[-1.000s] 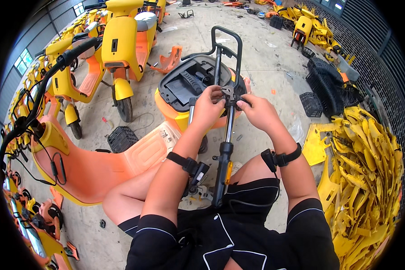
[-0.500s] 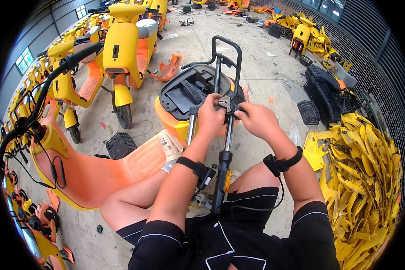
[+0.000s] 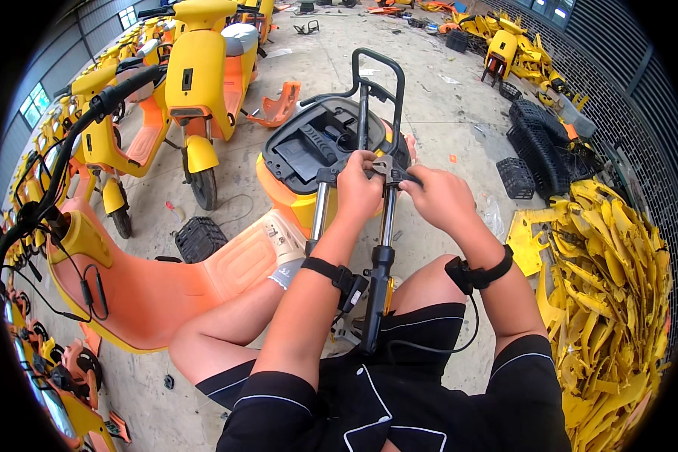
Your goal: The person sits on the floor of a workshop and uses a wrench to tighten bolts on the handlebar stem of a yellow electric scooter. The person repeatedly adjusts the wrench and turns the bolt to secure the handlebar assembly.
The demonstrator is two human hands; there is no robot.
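Note:
A scooter front fork (image 3: 380, 264) with black and silver legs stands upright between my knees. My left hand (image 3: 358, 192) is closed around the fork's top bracket. My right hand (image 3: 438, 200) grips a small grey metal tool (image 3: 390, 167) whose tip rests on that same bracket, right beside my left fingers. Both wrists carry black straps. Just beyond my hands lies an orange-yellow scooter body (image 3: 279, 177) with its black seat compartment (image 3: 309, 143) open and a black tube rack (image 3: 380, 64) rising over it.
An orange scooter floor panel (image 3: 151, 294) lies at my left. Yellow scooters (image 3: 203, 68) stand at the back left. A heap of yellow plastic panels (image 3: 610, 286) fills the right. Black baskets (image 3: 539, 139) sit at the far right, another (image 3: 200, 237) on the concrete floor.
My hands have stayed on the fork's top bracket, with the tool shifting slightly against it. The fork has barely moved.

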